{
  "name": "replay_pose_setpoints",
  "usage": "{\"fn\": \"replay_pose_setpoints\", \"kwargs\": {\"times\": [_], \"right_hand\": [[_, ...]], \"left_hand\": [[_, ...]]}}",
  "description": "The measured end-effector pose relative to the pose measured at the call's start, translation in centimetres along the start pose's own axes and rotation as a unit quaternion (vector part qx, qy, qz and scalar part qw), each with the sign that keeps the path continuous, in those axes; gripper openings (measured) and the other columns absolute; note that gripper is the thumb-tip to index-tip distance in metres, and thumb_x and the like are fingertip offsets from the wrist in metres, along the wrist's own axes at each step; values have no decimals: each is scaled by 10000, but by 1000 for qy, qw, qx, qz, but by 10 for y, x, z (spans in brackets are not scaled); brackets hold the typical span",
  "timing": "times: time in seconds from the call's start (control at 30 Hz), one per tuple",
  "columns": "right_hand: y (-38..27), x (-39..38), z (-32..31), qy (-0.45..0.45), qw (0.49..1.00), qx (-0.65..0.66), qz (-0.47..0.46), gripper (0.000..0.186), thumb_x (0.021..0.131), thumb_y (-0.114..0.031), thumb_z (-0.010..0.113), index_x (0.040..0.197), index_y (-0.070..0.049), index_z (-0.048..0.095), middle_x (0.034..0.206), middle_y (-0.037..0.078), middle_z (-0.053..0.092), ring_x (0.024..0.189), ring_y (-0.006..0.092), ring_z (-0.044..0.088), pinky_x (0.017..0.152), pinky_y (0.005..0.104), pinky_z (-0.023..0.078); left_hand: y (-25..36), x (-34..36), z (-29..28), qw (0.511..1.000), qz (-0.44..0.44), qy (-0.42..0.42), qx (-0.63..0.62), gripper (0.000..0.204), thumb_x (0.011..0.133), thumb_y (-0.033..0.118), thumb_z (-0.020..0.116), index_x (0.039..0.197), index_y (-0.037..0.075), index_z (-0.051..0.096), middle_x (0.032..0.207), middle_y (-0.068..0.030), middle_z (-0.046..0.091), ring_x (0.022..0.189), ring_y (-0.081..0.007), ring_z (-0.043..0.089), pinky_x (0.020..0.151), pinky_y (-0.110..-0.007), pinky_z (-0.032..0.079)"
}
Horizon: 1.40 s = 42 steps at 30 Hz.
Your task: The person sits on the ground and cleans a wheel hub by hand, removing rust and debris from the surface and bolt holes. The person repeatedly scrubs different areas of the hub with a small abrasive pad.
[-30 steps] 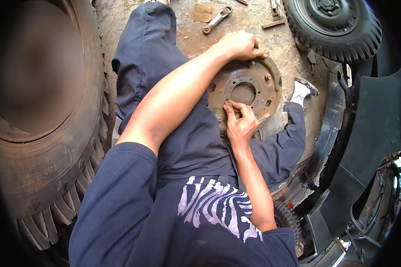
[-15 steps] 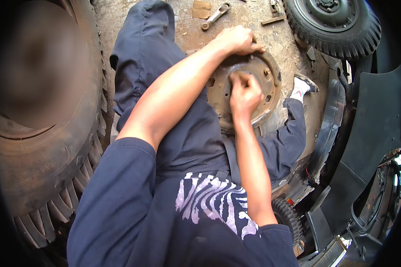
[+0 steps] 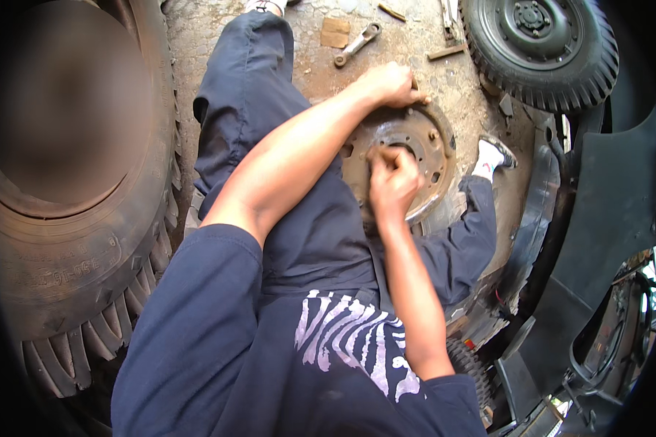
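Note:
A round, rusty brake plate [image 3: 435, 154] with a raised rim, bolt holes and a center opening leans between my legs. At its far edge, my left hand [image 3: 392, 86] is closed around the rim, thumb pointing right. My right hand [image 3: 396, 183] is over the plate's face, just below the center hole. Its fingers are pinched together and slightly smeared by motion. Whatever they hold, if anything, cannot be made out. Shiny, bare-looking streaks show on the brown surface around the hole.
A large worn tire [image 3: 65, 269] stands close on my left. Beyond the plate lie a steel connecting rod [image 3: 357, 45], a cardboard piece [image 3: 335, 33] and a metal bar [image 3: 447, 52]. At far right are a black wheel [image 3: 536, 44] and dark vehicle panels [image 3: 598, 218].
My right hand has moved left and slightly nearer across the plate's face, uncovering more of the center hole. My left hand keeps its hold on the rim. The view has shifted slightly.

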State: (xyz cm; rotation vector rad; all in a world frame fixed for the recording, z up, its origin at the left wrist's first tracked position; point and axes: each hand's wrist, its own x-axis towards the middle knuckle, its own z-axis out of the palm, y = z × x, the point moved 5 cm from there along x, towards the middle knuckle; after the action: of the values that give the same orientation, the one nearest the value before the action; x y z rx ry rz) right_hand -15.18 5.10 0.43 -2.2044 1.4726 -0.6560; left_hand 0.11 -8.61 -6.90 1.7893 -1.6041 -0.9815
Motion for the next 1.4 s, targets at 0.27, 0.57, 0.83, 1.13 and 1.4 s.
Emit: {"fn": "replay_pose_setpoints", "kwargs": {"times": [0.27, 0.57, 0.83, 1.13, 1.4], "right_hand": [[-8, 21, -1, -48, 990, 47, 124, 180, 857, -145, 863, 944, -1, 799, 888, 191, 797, 774, 243, 783, 746, 380, 578], [-15, 18, 1, -6, 990, 22, 138, 177, 881, -156, 847, 920, -4, 765, 835, 169, 789, 746, 269, 765, 738, 372, 566], [-14, 24, 1, -16, 992, -2, 121, 165, 883, -151, 842, 884, -13, 752, 816, 160, 783, 748, 288, 772, 737, 398, 568], [-10, 35, 7, -21, 988, 40, 146, 193, 856, -162, 855, 896, -1, 757, 821, 194, 777, 726, 360, 757, 726, 424, 561], [-15, 32, 5, -11, 993, 8, 121, 170, 857, -144, 863, 894, -6, 771, 847, 176, 794, 738, 273, 775, 771, 392, 582]], "left_hand": [[10, -12, -10, 998, -14, -44, -36, 653, 889, 717, 702, 1112, 117, 830, 1117, -213, 784, 1084, -406, 747, 961, -522, 587], [7, -9, -7, 999, -35, -18, 2, 664, 908, 728, 674, 1132, 121, 823, 1054, -215, 787, 1045, -404, 752, 938, -528, 588], [10, -14, -12, 999, -26, -10, -16, 642, 914, 709, 679, 1127, 121, 826, 1062, -247, 777, 1051, -416, 749, 948, -538, 584], [4, 2, -3, 999, 34, -2, -10, 660, 920, 682, 687, 1010, 44, 828, 907, -268, 765, 913, -438, 762, 880, -513, 604], [3, 0, -4, 1000, 28, 11, -10, 640, 914, 681, 699, 1046, 68, 834, 922, -247, 775, 905, -429, 765, 889, -497, 602]]}}
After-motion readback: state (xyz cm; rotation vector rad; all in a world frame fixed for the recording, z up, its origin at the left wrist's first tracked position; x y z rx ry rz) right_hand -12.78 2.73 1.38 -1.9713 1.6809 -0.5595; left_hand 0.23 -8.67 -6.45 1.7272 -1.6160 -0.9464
